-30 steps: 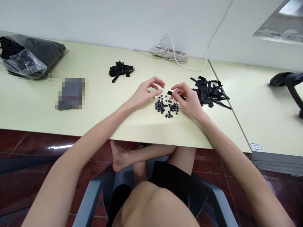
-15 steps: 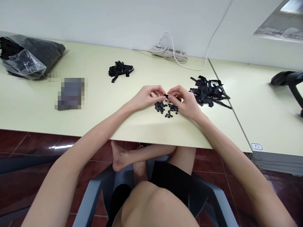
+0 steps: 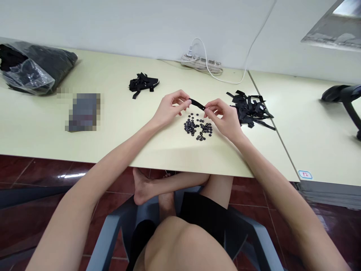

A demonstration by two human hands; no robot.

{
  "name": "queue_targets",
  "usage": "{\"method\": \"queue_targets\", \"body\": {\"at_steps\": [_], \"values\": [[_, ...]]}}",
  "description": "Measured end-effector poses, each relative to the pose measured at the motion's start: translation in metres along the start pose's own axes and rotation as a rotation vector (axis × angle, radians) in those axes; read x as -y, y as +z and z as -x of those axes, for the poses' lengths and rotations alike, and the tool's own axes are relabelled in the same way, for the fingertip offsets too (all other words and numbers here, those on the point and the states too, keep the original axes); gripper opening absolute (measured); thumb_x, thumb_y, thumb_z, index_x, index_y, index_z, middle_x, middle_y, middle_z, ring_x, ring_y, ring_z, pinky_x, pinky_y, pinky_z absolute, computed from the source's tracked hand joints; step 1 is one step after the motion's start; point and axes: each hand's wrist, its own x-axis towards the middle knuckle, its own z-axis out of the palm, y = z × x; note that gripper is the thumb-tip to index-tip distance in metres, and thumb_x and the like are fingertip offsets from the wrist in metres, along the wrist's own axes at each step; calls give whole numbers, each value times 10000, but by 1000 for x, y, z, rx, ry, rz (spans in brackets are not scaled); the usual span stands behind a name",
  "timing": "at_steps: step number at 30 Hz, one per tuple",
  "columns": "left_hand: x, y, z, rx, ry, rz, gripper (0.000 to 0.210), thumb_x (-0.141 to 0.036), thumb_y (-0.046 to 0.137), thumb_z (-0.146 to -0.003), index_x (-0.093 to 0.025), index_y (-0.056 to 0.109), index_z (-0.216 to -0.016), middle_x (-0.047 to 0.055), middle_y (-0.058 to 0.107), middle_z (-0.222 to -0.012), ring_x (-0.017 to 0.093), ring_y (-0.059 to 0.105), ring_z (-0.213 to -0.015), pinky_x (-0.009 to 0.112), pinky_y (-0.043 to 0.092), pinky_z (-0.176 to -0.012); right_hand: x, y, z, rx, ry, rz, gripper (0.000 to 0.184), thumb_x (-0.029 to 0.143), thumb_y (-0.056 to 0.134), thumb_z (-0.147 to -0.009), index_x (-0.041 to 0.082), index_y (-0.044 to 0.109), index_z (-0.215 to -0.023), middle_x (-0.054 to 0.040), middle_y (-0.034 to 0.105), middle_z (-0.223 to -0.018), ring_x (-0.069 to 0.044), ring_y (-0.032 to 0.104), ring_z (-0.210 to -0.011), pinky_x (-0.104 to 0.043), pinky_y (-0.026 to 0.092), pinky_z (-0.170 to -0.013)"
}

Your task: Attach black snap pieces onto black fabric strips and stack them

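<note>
A short black fabric strip (image 3: 197, 104) is stretched between my two hands, slightly bowed, above the table. My left hand (image 3: 172, 106) pinches its left end between thumb and fingers. At the other end, my right hand (image 3: 222, 114) grips it the same way; a small light spot shows on the strip near those fingertips. Just below lie many small round black buttons (image 3: 207, 128) with pale centres, scattered in loose clusters on the table. A heap of black fabric strips (image 3: 248, 109) lies right of my right hand, and a smaller pile of black strips (image 3: 143, 83) sits beyond my left hand.
A clear plastic bag (image 3: 39, 71) of black material lies at the far left, near a pixelated dark rectangular item (image 3: 84, 112). A white power strip (image 3: 201, 64) with cables stands against the wall. Another table with a black object (image 3: 342, 94) adjoins on the right.
My hands have moved apart and a little away from me. The black strip, bunched and mostly hidden between my fingers before, now stretches visibly between them. More of the buttons show.
</note>
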Motion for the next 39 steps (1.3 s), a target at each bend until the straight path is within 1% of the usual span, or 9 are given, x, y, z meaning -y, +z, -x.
{"method": "queue_targets", "body": {"at_steps": [8,16,18,22,24,27,31,36,39], "values": [[4,-1,-3,-47,-21,52,94,-276,740,-1042,-215,692,-989,21,718,-878,146,712,-821,228,551,-636,-2,1,0,-22,18,26,207,485,739,-1080,284,749,-1034,-2,771,-799,-214,779,-761,-414,605,-747],[4,-1,-4,-79,-44,74,89,-249,720,-1055,-209,694,-980,24,718,-898,135,685,-797,227,545,-633,-1,-1,-1,-53,42,4,212,472,729,-1066,278,735,-981,-4,780,-787,-208,781,-756,-408,623,-762],[6,-2,-5,-77,-42,74,110,-290,739,-1058,-213,695,-993,27,719,-907,144,695,-819,232,552,-642,-1,-2,-1,-13,56,6,212,478,720,-1070,278,733,-1003,-10,790,-800,-212,777,-762,-410,618,-765],[8,-4,-7,-98,-35,52,247,-445,797,-1035,-225,691,-1001,48,736,-1015,175,727,-970,230,572,-671,4,-2,2,250,77,42,166,430,740,-1051,269,757,-1011,-33,829,-896,-224,761,-807,-411,597,-776],[7,-5,-7,-100,-42,49,292,-492,800,-1024,-227,680,-996,61,751,-1106,188,734,-1040,230,580,-679,9,-1,3,335,66,64,146,400,753,-1040,266,762,-982,-36,832,-925,-224,738,-813,-408,583,-782],[4,-4,-5,-55,-86,84,324,-531,748,-1053,-232,636,-1000,79,783,-1174,199,755,-1090,242,596,-696,15,-1,4,355,58,64,122,369,729,-1049,268,776,-1001,-40,839,-964,-229,722,-831,-404,564,-782],[0,-2,-2,35,-138,123,316,-535,653,-1111,-241,570,-1032,85,817,-1120,191,785,-1046,262,605,-716,14,-3,3,335,51,77,106,343,711,-1054,271,786,-1030,-52,839,-1003,-245,708,-855,-417,549,-796],[0,0,-2,43,-128,119,201,-402,670,-1110,-244,574,-1032,23,743,-924,164,752,-929,256,559,-707,9,-4,3,327,-63,167,56,329,729,-1044,289,768,-1040,-62,788,-1065,-291,690,-1007,-477,542,-949],[1,0,-3,19,-122,125,128,-301,658,-1109,-241,593,-1015,-7,691,-848,132,687,-823,245,500,-685,8,-3,3,349,-76,186,70,348,731,-1048,291,772,-1055,-72,778,-1080,-307,684,-1027,-499,547,-971]]}}
